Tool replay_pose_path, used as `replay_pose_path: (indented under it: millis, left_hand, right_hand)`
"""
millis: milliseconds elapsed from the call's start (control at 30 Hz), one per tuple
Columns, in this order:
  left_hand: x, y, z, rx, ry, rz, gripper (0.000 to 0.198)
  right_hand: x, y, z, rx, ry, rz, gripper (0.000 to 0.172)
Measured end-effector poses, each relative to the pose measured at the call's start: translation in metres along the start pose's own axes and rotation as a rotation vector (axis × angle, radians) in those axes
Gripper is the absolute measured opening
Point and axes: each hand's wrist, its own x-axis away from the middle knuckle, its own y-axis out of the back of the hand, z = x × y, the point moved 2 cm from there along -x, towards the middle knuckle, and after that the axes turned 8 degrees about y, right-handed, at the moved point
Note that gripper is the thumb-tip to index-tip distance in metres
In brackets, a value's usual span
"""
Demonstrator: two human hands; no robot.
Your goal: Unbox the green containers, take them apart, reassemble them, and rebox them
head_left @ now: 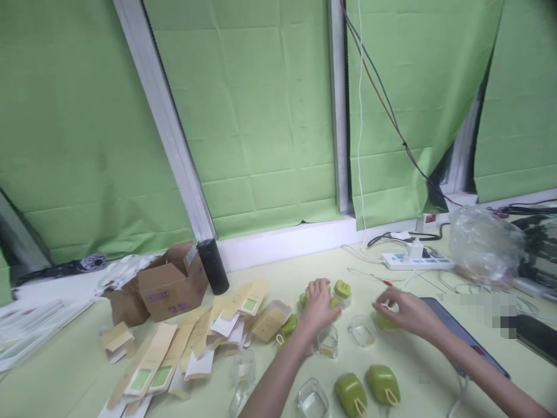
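Note:
My left hand (319, 303) reaches to the middle of the table, its fingers curled down round a small rounded green case (303, 299); part of the grip is hidden. Another green case (342, 289) sits on a clear plastic shell just beyond it. To the right, my right hand (401, 310) has bent fingers closed over a green case (385, 322) partly covered by the palm. Between the hands lies a clear plastic shell (362, 331). Nearer to me are two green cases with yellow loops (351, 395) and an open clear shell (312, 399).
Flattened cardboard sleeves (191, 348) are piled at the left, before an open brown box (174, 284) and a black cylinder (213, 267). At right are a dark tablet (465, 337), a white power strip (418, 261), cables and a clear plastic bag (486, 247).

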Motion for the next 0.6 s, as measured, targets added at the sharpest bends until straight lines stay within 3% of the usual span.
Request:
replay_pose_path:
  millis: [133,233,433,500,600]
  left_hand:
    - [-0.015,-0.007,0.001,-0.105,0.07,-0.043,0.082]
    - [-0.017,-0.018,0.005,-0.155,0.14,-0.048,0.088]
    - [-0.008,-0.022,0.022,-0.155,0.12,0.021,0.084]
    - [-0.005,-0.02,0.025,-0.142,0.103,0.054,0.086]
    - [-0.002,-0.019,0.025,-0.115,0.091,0.097,0.088]
  right_hand:
    - [-0.045,-0.029,0.019,0.012,0.026,-0.014,0.028]
    - [-0.064,-0.036,0.016,0.031,0.014,-0.011,0.022]
    - [-0.049,-0.004,-0.023,0.109,-0.064,0.057,0.022]
    - [-0.042,0.001,-0.02,0.122,-0.031,0.084,0.021]
    - [-0.04,-0.009,0.007,0.082,0.102,0.097,0.024]
